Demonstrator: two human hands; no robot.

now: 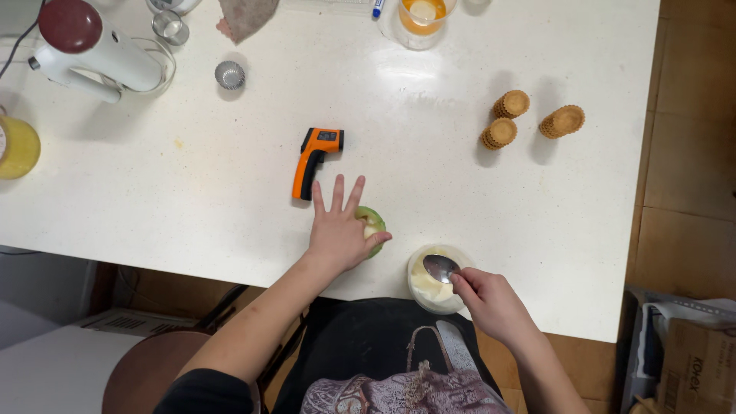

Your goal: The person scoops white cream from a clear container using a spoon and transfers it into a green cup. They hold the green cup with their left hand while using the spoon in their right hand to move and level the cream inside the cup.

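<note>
**Spoon over cream bowl, left hand on green dish**

I see the left hand [340, 232] splayed flat, pressing a small round green dish [373, 226] at the table's 6 o'clock edge. The right hand [491, 300] pinches a metal spoon [441, 267] over the translucent bowl of pale cream [431, 285], at 4 o'clock of the dish. Judgement: keep scoops small and level.

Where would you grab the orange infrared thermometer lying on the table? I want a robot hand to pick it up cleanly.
Grip the orange thermometer across its long handle, the part slanting toward the table's near edge, coming straight down from above. It lies flat on its side, so the handle's narrow sides are free; the left hand sits just beside its lower end.
</note>
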